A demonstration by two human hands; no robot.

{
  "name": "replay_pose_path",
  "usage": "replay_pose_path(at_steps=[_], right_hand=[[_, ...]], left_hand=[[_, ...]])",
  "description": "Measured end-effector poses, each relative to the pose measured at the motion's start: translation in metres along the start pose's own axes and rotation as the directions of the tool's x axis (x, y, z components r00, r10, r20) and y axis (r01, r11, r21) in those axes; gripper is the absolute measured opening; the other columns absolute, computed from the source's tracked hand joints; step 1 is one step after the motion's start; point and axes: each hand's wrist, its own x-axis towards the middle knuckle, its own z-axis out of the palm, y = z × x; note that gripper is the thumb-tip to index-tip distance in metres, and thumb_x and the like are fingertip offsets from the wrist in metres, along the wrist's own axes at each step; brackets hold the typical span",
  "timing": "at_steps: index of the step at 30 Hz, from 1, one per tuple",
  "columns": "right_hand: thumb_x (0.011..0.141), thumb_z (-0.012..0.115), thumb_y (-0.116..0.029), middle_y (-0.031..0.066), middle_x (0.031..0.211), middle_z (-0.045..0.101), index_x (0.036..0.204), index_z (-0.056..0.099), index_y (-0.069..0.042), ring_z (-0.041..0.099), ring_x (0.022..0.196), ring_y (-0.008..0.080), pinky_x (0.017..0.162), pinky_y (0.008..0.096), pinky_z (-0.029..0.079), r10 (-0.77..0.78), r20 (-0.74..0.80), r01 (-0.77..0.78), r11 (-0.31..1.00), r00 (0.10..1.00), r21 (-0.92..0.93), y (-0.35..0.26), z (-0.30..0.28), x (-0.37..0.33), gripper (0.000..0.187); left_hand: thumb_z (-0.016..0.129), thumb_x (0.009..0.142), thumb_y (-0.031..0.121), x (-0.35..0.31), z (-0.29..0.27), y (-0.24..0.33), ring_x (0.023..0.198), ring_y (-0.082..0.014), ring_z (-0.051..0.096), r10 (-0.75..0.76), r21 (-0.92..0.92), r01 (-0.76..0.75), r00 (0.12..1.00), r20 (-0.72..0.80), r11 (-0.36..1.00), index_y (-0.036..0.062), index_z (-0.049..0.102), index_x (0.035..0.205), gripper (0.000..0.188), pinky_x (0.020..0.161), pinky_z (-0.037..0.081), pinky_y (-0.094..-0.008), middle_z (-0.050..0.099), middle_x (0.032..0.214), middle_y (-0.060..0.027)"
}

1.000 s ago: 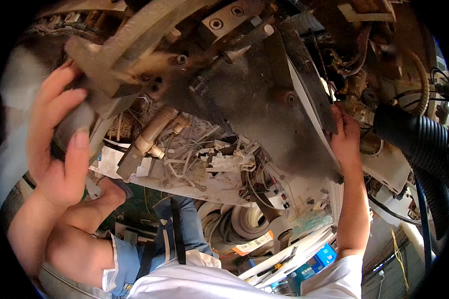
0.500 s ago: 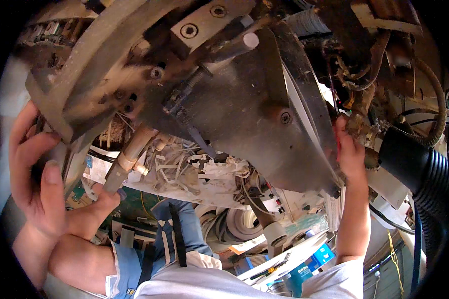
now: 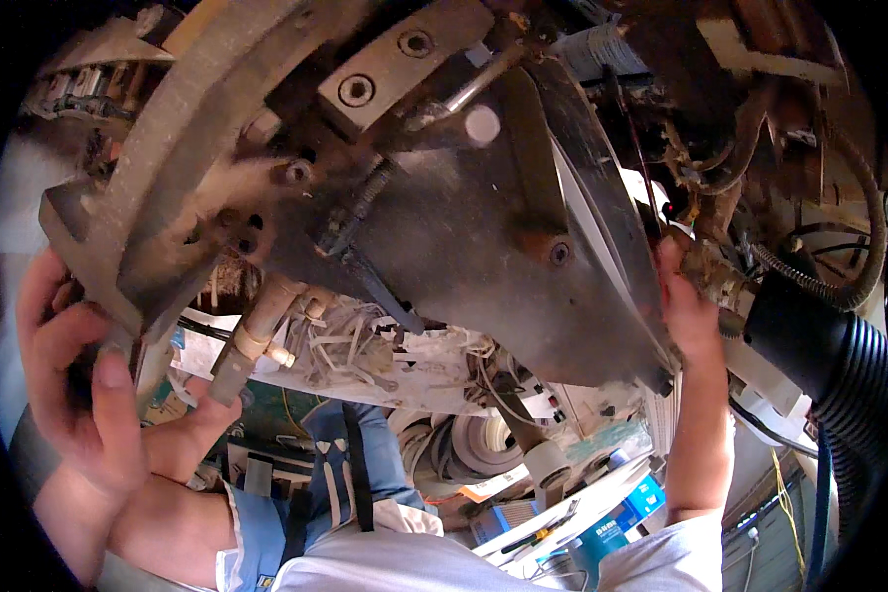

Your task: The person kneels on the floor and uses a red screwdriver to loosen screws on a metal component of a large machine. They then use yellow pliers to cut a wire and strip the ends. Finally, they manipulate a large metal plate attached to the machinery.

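Observation:
A large dark metal machine plate (image 3: 464, 227) fills the upper middle, with a curved steel frame (image 3: 202, 99) to its left. At the far left my left hand (image 3: 79, 395) has its fingers curled about the lower end of that frame, the thumb against its edge. Across the plate, my right hand (image 3: 689, 311) is raised at the plate's right edge, its fingers closed and partly hidden. A bit of red shows by those fingers; what they hold I cannot make out. A threaded bolt (image 3: 370, 192) and a bolted steel block (image 3: 405, 64) sit on the machine's face.
A black corrugated hose (image 3: 853, 365) and cables hang close to my right forearm. Beneath the machine are a metal tube (image 3: 257, 335), tangled pale scraps (image 3: 350, 350), a coiled roll (image 3: 479, 444) and blue boxes (image 3: 636, 503). My bare leg (image 3: 173, 523) is below left.
The view has shifted slightly, so the upper machine parts appear a little further left and lower. Both hands stay at the same places on the machine.

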Motion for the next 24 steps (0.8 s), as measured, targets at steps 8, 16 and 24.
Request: replay_pose_path(at_steps=[8,16,24], right_hand=[[0.105,0.061,-0.029,0.0048,0.087,0.066,0.098,0.065,-0.004,0.063,0.081,0.0186,0.070,0.0370,0.051,0.027,-0.043,-0.031,0.995,0.999,-0.095,0.001,0.000,-0.002,0.027],[0.104,0.060,-0.033,-0.0092,0.067,0.040,0.093,0.065,-0.010,0.029,0.056,0.0032,0.050,0.0246,0.019,-0.002,-0.120,-0.002,0.999,0.993,-0.033,0.006,0.012,-0.006,0.027],[0.104,0.059,-0.032,-0.0076,0.079,0.051,0.108,0.067,-0.007,0.037,0.065,0.0029,0.055,0.0213,0.027,0.070,-0.033,-0.072,0.993,0.997,-0.092,0.013,0.002,-0.006,0.027]], left_hand=[[0.050,0.103,0.019,-0.004,-0.003,-0.003,0.139,-0.0376,0.041,-0.020,-0.079,0.024,0.998,0.052,0.997,-0.0024,0.054,0.114,0.025,0.115,0.032,-0.0490,0.037,0.153,-0.0282],[0.048,0.101,0.019,-0.008,-0.002,-0.008,0.139,-0.0385,0.042,-0.020,-0.032,0.021,0.999,0.035,0.999,-0.0015,0.053,0.109,0.022,0.114,0.033,-0.0491,0.038,0.152,-0.0294],[0.049,0.101,0.022,-0.009,-0.004,-0.010,0.138,-0.0400,0.042,-0.016,-0.018,0.017,0.998,0.062,1.000,-0.0012,0.052,0.110,0.026,0.114,0.032,-0.0503,0.038,0.151,-0.0302]])
